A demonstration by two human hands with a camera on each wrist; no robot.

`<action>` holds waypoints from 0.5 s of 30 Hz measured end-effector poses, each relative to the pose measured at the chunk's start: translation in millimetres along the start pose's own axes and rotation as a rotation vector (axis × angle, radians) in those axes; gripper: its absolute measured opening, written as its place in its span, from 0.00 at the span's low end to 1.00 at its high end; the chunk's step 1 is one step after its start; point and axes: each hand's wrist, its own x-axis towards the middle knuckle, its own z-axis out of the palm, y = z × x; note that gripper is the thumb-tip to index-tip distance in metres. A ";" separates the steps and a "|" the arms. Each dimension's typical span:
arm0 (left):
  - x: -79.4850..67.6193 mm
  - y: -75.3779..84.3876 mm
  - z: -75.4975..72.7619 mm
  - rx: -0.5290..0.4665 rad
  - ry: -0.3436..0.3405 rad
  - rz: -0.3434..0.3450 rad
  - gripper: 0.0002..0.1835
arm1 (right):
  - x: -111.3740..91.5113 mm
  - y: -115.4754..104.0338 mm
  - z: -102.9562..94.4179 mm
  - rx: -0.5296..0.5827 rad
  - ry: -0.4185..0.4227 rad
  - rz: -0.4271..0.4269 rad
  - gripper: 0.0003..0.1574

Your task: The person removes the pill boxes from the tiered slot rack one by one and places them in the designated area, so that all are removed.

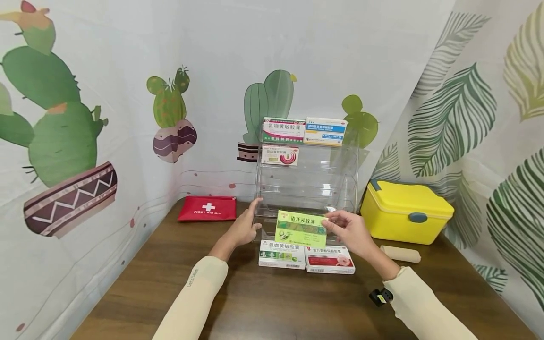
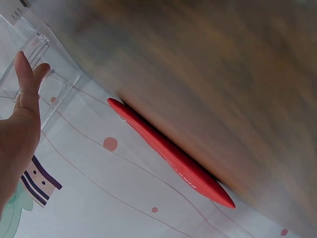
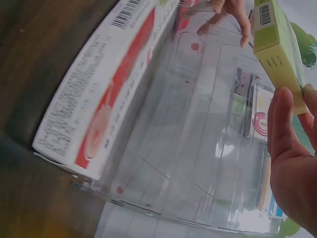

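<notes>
My right hand [image 1: 350, 232] pinches a yellow-green medicine box [image 1: 301, 230] at its right edge, between thumb and fingers. It is held in front of the lower tiers of a clear tiered display rack [image 1: 310, 182]. My left hand [image 1: 243, 228] is at the rack's lower left side, fingers extended and holding nothing; in the left wrist view its fingers [image 2: 28, 82] overlap the clear plastic. Below the held box, a white-and-green medicine box [image 1: 280, 256] and a white-and-red medicine box [image 1: 329, 260] lie side by side at the rack's front.
On the rack's top tier are a green-and-pink box [image 1: 282, 130] and a blue-and-white box [image 1: 325, 132]; a small white box [image 1: 279, 156] sits below. A red first aid pouch [image 1: 207, 208] lies left. Right are a yellow case [image 1: 405, 215] and a beige cylinder [image 1: 401, 254].
</notes>
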 end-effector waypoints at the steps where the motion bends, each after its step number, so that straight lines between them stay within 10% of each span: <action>1: 0.1 0.0 0.1 -0.002 -0.003 0.000 0.46 | -1.5 0.7 0.2 0.001 -0.009 0.001 0.10; 15: -1.0 3.4 -2.0 0.020 0.014 0.007 0.47 | -11.0 37.4 21.2 0.009 -0.120 0.019 0.07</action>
